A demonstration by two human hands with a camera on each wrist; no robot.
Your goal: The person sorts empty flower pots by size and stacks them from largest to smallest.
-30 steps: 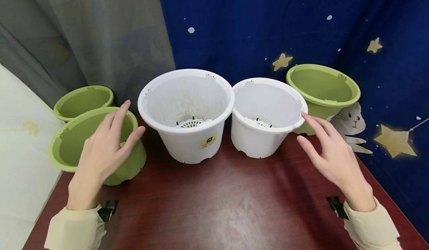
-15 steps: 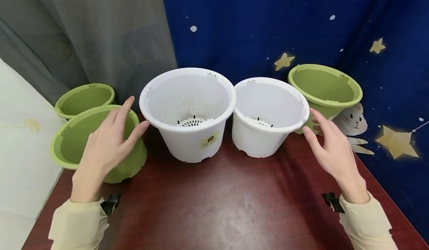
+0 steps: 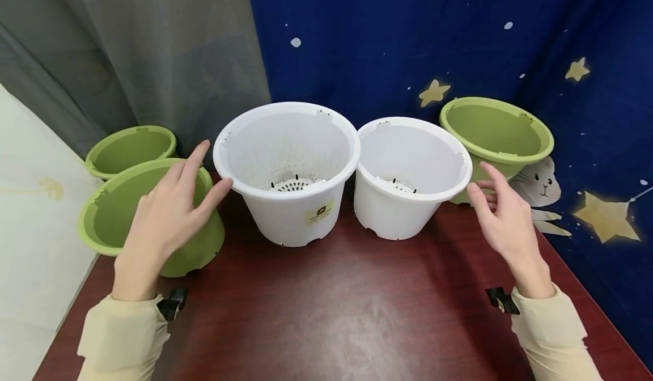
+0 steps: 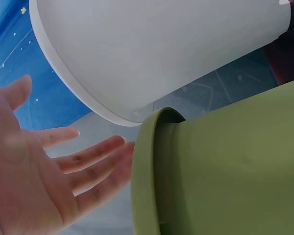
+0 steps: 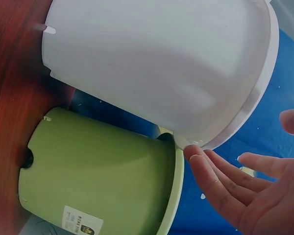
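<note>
So the large white pot (image 3: pixel 293 214) and the smaller white pot (image 3: pixel 398 214) stand upright at 12 o'clock on the table (image 3: pixel 331 307), side by side on a 9-to-3 line, rims looking like they meet (can't swear to it). They're round, so no long way to line up with, just the upright axis. What matters here imo: the pair sits between the two grips. From the left grip (image 3: pixel 165 216) the large one is at roughly 2 o'clock, and that's the nearer side for it; from the right grip (image 3: pixel 502 216) the smaller one is at about 10, thumb near its rim. Both grips are loose and holding nothing, left fingers spread; can't tell if any fingertip actually touches a rim. Left fingertips also come right up to the front green pot (image 3: pixel 204 242), 8 o'clock of the large white one. Further out, a back green pot (image 3: pixel 130 151) at 11 from that, another green pot (image 3: pixel 492 131) at 2 from the smaller white one, then the blue curtain (image 3: pixel 357 46) at 12.
</note>
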